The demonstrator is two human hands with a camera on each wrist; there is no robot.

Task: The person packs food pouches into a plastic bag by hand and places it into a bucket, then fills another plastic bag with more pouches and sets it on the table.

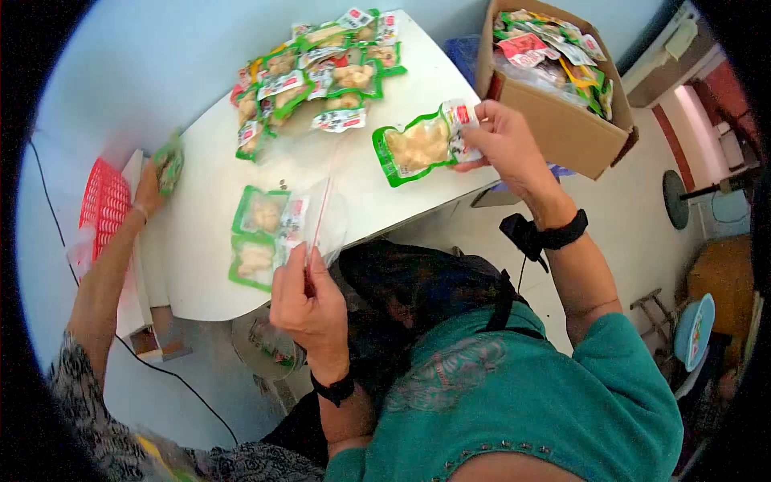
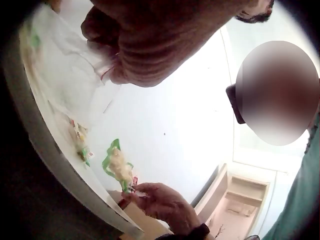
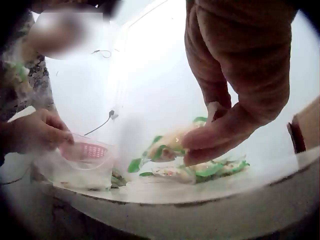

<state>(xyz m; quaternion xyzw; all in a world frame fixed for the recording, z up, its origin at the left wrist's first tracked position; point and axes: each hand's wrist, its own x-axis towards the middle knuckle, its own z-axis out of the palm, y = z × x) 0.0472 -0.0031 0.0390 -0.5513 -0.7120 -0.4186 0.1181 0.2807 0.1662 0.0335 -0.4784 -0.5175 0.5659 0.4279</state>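
In the head view the left hand [image 1: 312,309] pinches the edge of a clear zip bag [image 1: 331,213] near the table's front edge. Two green-edged food packets [image 1: 257,241] lie at that bag, seen partly through its film; whether both are inside I cannot tell. To the right, the right hand [image 1: 510,145] grips the white end of another green-edged packet [image 1: 418,145], raised over the table. The left wrist view shows the left hand [image 2: 145,45] on the bag's edge, and the right hand [image 2: 167,202] with its packet [image 2: 120,165] farther off.
Many packets [image 1: 321,72] are heaped at the back of the white table [image 1: 209,201]. A cardboard box [image 1: 554,120] full of packets stands at the right. At the left, another person's hand [image 1: 148,189] holds a green packet [image 1: 169,165] near a red basket [image 1: 104,205].
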